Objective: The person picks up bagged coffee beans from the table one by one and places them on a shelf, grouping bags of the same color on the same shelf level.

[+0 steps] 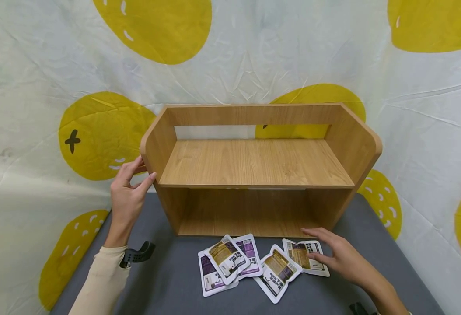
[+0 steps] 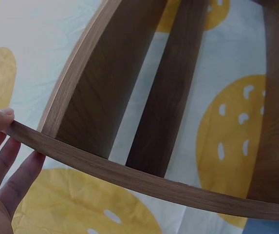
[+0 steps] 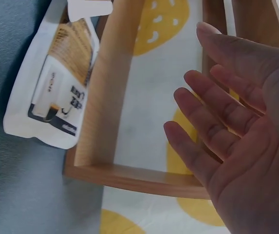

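A two-tier wooden shelf [image 1: 254,164] stands on the grey table. My left hand [image 1: 130,192] pinches the front edge of its left side panel; in the left wrist view the thumb lies on one face of the side panel [image 2: 129,180] and the fingers on the other. My right hand [image 1: 342,256], fingers spread and holding nothing, is by the shelf's lower right front, overlapping the rightmost brown-labelled pouch [image 1: 299,251] in the head view. Left of that pouch lie another brown-labelled pouch [image 1: 279,273] and a pile of brown- and purple-labelled pouches [image 1: 228,260].
The grey tabletop [image 1: 167,280] extends on both sides of the shelf. A pale cloth [image 1: 230,52] with yellow printed shapes hangs behind it and along both sides. Dark bands are on both wrists, the left band [image 1: 137,254] over a cream sleeve [image 1: 100,280].
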`<state>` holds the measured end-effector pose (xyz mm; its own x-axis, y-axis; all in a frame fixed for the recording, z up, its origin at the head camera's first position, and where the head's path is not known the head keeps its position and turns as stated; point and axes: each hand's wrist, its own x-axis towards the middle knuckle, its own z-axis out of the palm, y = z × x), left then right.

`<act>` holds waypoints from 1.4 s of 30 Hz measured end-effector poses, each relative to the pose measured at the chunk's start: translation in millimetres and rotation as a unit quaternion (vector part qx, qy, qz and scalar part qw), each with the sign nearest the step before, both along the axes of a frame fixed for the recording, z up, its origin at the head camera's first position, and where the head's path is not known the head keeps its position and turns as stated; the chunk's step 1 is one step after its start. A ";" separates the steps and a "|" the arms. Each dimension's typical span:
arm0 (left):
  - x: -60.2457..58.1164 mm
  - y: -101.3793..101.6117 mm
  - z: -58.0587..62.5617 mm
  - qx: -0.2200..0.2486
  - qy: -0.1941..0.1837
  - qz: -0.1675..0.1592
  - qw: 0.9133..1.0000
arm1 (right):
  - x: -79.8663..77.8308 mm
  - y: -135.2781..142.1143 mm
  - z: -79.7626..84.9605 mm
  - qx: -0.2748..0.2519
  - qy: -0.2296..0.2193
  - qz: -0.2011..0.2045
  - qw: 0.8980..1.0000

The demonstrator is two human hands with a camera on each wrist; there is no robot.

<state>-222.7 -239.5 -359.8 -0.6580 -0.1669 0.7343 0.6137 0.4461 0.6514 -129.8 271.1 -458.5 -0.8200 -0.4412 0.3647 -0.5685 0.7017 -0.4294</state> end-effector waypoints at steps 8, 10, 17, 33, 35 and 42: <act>0.0 0.0 0.5 0.000 0.000 -0.002 1.000 | -4.2 -2.8 -19.6 -0.050 -0.026 0.011 0.998; -0.1 -0.2 0.1 0.000 0.001 -0.002 1.000 | -4.1 -5.5 -24.9 -0.058 -0.034 0.008 0.998; -0.1 -0.5 -0.4 0.000 0.004 -0.003 1.000 | -5.4 -14.6 -41.6 -0.084 -0.087 -0.003 0.993; 0.9 -0.2 -0.7 -0.001 -0.002 -0.003 1.000 | -4.1 -43.2 -56.9 -0.067 -0.152 -0.059 0.984; 1.1 0.1 0.0 -0.001 0.000 -0.004 1.000 | -2.8 -48.3 -58.9 -0.057 -0.150 -0.064 0.985; 1.5 0.7 0.5 -0.002 -0.002 -0.002 1.000 | 5.3 -69.5 -61.8 0.063 -0.133 -0.141 0.979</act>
<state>-221.1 -238.8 -359.3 -0.6613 -0.1615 0.7325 0.6128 0.4468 0.6518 -124.5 201.7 -520.3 -0.9740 -0.2119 0.0802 -0.2255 0.8711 -0.4363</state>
